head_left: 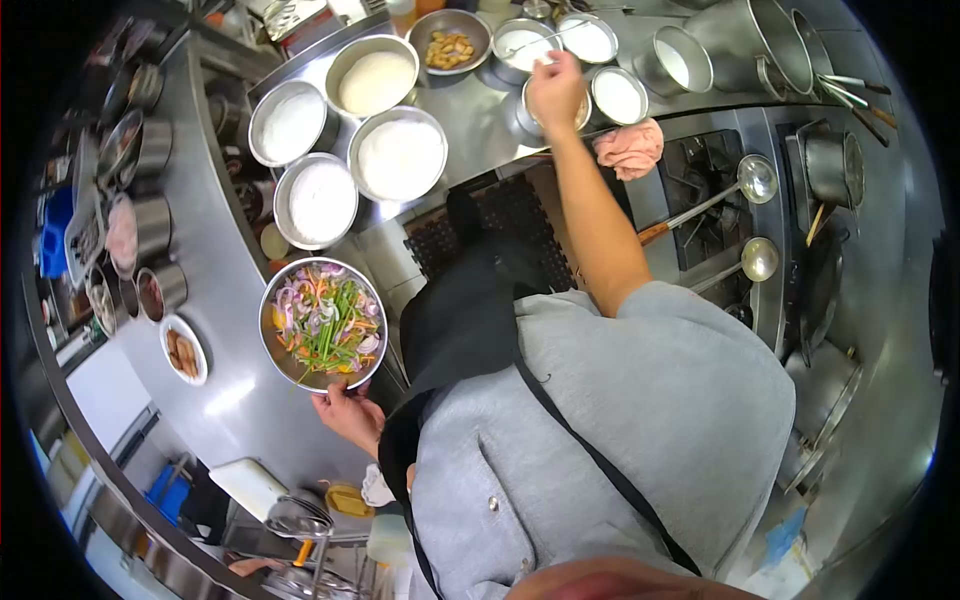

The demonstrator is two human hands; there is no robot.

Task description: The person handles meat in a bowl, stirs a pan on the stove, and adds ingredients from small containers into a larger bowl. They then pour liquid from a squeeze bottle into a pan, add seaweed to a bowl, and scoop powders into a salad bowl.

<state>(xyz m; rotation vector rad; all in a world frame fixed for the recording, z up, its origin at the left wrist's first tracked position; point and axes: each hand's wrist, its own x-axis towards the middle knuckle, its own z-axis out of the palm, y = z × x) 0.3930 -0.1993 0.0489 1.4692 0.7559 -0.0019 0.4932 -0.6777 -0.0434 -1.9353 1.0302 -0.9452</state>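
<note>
My left hand grips the near rim of a steel bowl filled with sliced onion, green and orange vegetable strips. My right hand reaches far forward over the counter and holds a thin spoon handle, whose end rests in a small steel container of white powder. Under this hand sits another small container. More small containers of white powder stand around it.
Large steel bowls of white flour or starch sit on the steel counter. A bowl of fried pieces, a pink cloth, two ladles over the stove, pots at right.
</note>
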